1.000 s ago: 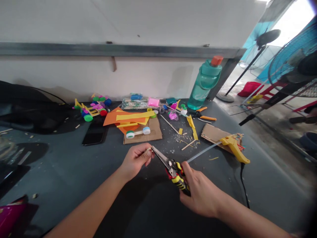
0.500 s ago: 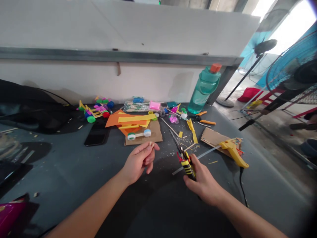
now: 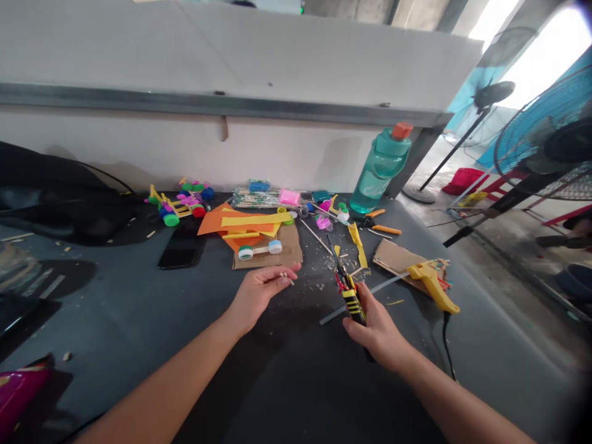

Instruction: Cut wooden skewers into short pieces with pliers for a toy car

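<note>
My left hand (image 3: 261, 291) pinches a short wooden stick piece (image 3: 287, 277) between thumb and fingertips, above the dark bench top (image 3: 287, 394). My right hand (image 3: 379, 333) is shut around the handles of yellow, black and red tin snips (image 3: 350, 297), with the closed blades pointing away from me. Behind the snips lies a long translucent glue stick (image 3: 370, 293), running from a yellow hot glue gun (image 3: 432, 283). The gun rests on a cardboard scrap (image 3: 395, 262). A cardboard sheet (image 3: 289, 246) with a bottle-cap wheel axle (image 3: 259, 249) sits just beyond my left fingers.
Orange and yellow paper (image 3: 240, 225), a black phone (image 3: 181, 250), bottle-cap toy cars (image 3: 178, 206), a teal water bottle (image 3: 380, 169) and orange-handled pliers (image 3: 383, 228) stand along the back. Wood shavings are scattered around. Standing fans (image 3: 541, 145) are on the floor to the right.
The snips have swung from pointing at my left hand to pointing forward, their blades now closed. My left hand has drawn back from them, still holding the stick piece.
</note>
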The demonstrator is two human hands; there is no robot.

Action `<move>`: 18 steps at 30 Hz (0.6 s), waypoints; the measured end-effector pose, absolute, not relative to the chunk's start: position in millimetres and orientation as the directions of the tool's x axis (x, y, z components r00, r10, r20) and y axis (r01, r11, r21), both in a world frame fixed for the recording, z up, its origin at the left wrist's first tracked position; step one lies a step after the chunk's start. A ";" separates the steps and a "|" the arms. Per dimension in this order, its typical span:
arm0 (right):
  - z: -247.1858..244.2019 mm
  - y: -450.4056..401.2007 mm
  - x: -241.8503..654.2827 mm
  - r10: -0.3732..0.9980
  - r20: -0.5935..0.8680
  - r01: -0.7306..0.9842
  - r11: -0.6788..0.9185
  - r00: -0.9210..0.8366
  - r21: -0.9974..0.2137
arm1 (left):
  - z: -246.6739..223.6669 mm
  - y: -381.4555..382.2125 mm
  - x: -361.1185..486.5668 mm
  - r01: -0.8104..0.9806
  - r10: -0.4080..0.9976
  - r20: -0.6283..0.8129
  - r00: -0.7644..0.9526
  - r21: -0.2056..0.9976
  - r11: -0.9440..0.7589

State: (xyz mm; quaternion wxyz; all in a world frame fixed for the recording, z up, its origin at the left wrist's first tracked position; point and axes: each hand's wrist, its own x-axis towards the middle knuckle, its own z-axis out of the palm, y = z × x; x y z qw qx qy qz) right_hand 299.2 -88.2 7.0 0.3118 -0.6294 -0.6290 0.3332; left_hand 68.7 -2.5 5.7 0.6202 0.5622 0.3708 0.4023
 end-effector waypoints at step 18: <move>17.5 -88.1 294.7 0.996 -0.081 0.611 -0.043 -0.035 -0.790 | -14.9 4.0 73.3 0.420 0.876 0.119 0.468 0.842 -0.338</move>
